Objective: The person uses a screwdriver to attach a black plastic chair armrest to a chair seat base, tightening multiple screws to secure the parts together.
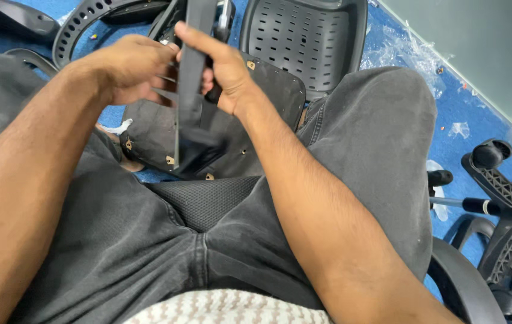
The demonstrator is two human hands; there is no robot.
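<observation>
Both my hands grip a long, dark grey chair bracket (pixel 191 90) that stands roughly upright between my knees. My left hand (pixel 127 69) wraps it from the left, fingers curled behind the piece. My right hand (pixel 223 69) holds it from the right, thumb laid across its front. The bracket's lower end (pixel 199 150) widens and hangs just above a black seat plate (pixel 268 96) with brass-coloured fittings lying on the floor. I sit on a mesh seat (pixel 208 201), my legs in dark grey trousers.
A perforated black chair back (pixel 304 36) lies on the blue carpet (pixel 460 102) beyond the seat plate. A black star base with castors (pixel 508 192) stands at the right. A curved perforated frame (pixel 82 21) lies at upper left. Plastic wrap scraps lie near a pale wall (pixel 478 42).
</observation>
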